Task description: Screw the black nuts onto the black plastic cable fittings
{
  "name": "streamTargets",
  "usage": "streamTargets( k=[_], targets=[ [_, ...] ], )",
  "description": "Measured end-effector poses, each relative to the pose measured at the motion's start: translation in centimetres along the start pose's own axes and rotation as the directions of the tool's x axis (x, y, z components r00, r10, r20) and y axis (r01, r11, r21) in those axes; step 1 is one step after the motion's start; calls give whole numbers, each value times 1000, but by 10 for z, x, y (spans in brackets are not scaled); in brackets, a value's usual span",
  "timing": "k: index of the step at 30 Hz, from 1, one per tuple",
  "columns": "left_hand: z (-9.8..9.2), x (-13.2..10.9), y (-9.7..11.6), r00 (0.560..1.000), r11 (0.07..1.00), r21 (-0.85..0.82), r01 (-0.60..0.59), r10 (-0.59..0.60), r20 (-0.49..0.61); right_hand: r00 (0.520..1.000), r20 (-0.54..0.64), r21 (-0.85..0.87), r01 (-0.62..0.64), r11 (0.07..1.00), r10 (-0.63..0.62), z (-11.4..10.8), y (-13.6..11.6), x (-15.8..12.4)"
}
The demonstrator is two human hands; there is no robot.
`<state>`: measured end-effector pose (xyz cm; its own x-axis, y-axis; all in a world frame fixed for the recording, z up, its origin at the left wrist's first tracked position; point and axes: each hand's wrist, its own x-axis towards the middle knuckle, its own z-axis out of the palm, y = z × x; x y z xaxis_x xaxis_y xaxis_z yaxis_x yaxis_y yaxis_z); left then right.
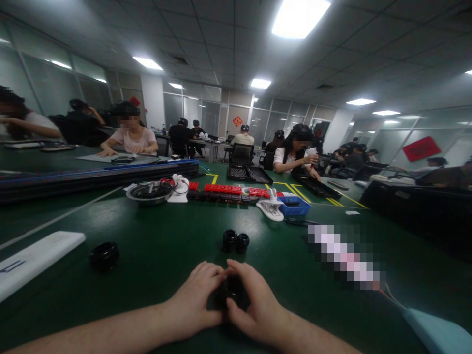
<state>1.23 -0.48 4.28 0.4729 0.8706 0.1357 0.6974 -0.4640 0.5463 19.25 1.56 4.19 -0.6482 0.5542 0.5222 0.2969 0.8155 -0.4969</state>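
My left hand (197,297) and my right hand (260,302) meet low in the middle of the view, fingers curled round a glossy black ring-shaped part (233,287) between them. Much of that part is hidden by my fingers and by shadow. Just beyond my fingertips, a black ring-shaped part (229,240) stands beside a slightly smaller one (243,243). Off to the left lies a wider black ring-shaped part (104,256), apart from both hands.
On the green table (165,250) a white slab (40,258) lies left. Further back are a metal bowl (149,192), white clips (272,207), a red-and-black strip (223,189) and a blue tray (295,206). A light-blue object (437,329) sits right. Several people work beyond.
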Motion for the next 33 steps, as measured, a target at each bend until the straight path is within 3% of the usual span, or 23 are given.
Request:
streamTargets(
  k=[2, 4, 9, 13, 20, 22, 25, 28, 33],
  targets=[
    [1, 0, -2, 1000, 1000, 9, -5, 5, 5, 995, -15, -11, 94, 995, -95, -2, 0, -1],
    [3, 1, -4, 1000, 1000, 19, -19, 19, 5, 994, -26, -41, 103, 994, -105, -4, 0, -1],
    [7, 0, -10, 999, 999, 28, -41, 42, -4, 999, -39, -84, -37, 996, 34, -2, -1, 2],
    [6, 0, -10, 1000, 1000, 16, -24, 24, 6, 996, 27, -64, -81, 995, 83, 1, 0, 3],
    [3, 1, -6, 999, 999, 21, -31, 31, 9, 989, -7, 10, 146, 989, -146, -3, -1, 0],
    [4, 1, -7, 999, 999, 22, -38, 38, 10, 993, -11, -25, 119, 993, -119, -4, -1, 0],
    [5, 1, -9, 999, 999, 21, -43, 42, 9, 1000, 5, -73, -17, 997, 17, -1, -1, 1],
    [4, 0, -7, 999, 999, 19, -33, 34, -7, 996, 20, -35, -88, 996, 88, 1, -1, 2],
    [3, 0, -6, 1000, 999, 21, -28, 27, 5, 992, 12, 75, 126, 989, -128, -2, -3, 2]
  ],
)
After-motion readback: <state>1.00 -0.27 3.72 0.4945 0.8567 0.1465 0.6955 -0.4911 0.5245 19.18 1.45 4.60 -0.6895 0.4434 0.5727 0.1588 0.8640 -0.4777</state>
